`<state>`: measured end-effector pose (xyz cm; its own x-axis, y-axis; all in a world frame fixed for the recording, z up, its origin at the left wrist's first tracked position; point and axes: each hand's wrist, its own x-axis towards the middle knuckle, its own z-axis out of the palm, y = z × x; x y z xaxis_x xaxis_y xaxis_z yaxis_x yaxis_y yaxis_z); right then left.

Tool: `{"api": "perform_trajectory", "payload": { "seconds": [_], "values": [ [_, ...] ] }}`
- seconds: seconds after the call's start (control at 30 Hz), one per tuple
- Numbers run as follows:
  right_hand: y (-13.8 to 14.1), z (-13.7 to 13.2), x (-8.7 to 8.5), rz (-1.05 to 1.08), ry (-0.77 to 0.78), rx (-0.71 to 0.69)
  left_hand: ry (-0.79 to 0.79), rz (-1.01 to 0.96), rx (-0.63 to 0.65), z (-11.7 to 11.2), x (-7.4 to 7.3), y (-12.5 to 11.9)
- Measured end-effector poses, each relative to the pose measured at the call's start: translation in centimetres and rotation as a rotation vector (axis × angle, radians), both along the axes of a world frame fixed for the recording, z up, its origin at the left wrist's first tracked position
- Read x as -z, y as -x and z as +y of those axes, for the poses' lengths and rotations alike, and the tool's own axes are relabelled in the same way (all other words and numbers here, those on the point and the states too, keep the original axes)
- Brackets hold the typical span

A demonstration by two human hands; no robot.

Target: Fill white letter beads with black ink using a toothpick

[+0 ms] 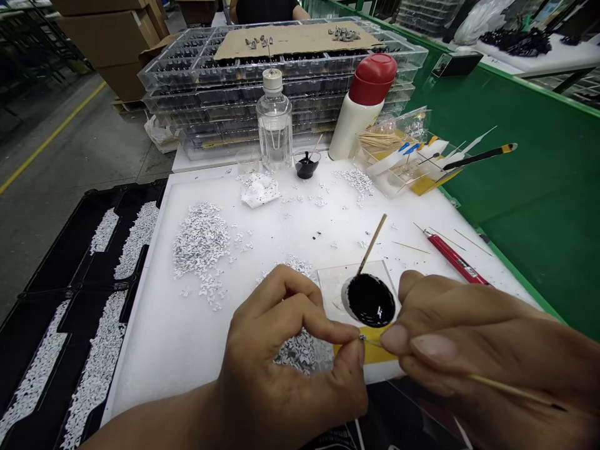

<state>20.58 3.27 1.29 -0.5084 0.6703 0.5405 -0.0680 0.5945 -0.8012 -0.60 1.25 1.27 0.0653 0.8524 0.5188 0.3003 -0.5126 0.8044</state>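
Note:
Between thumb and forefinger, my left hand [295, 356] pinches a tiny white part with dark marks [362, 337]. My right hand [487, 350] grips a thin wooden toothpick [510, 389], whose tip meets the small part. Just beyond my fingertips sits a small cup of black paint [372, 300] with a wooden stick [372, 244] leaning in it. The cup rests on a clear plate [328, 278] beside a yellow patch [375, 353]. Behind my left hand lies a pile of small parts [300, 350], partly hidden.
White parts lie in a large pile [201, 240] on the white board [150, 350]. Black trays [47, 356] stand left. Behind are a clear bottle [274, 125], a red-capped flask [359, 112] and stacked clear trays [206, 100]. A red pen-like tool [457, 256] lies right. A person [267, 9] is opposite.

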Motion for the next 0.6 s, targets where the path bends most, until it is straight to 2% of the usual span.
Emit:
{"api": "perform_trajectory", "payload": {
  "seconds": [0.37, 0.47, 0.6],
  "values": [
    [0.71, -0.89, 0.79, 0.093, 0.024, 0.077, -0.002, 0.012, 0.0, 0.12, -0.18, -0.16],
    [0.67, -0.82, 0.82, 0.097, 0.029, 0.064, -0.003, 0.012, -0.003, 0.05, -0.15, -0.09],
    [0.13, -0.4, 0.78, 0.073, 0.005, -0.023, 0.0, -0.008, -0.005, -0.05, -0.07, 0.02]
  ]
}}
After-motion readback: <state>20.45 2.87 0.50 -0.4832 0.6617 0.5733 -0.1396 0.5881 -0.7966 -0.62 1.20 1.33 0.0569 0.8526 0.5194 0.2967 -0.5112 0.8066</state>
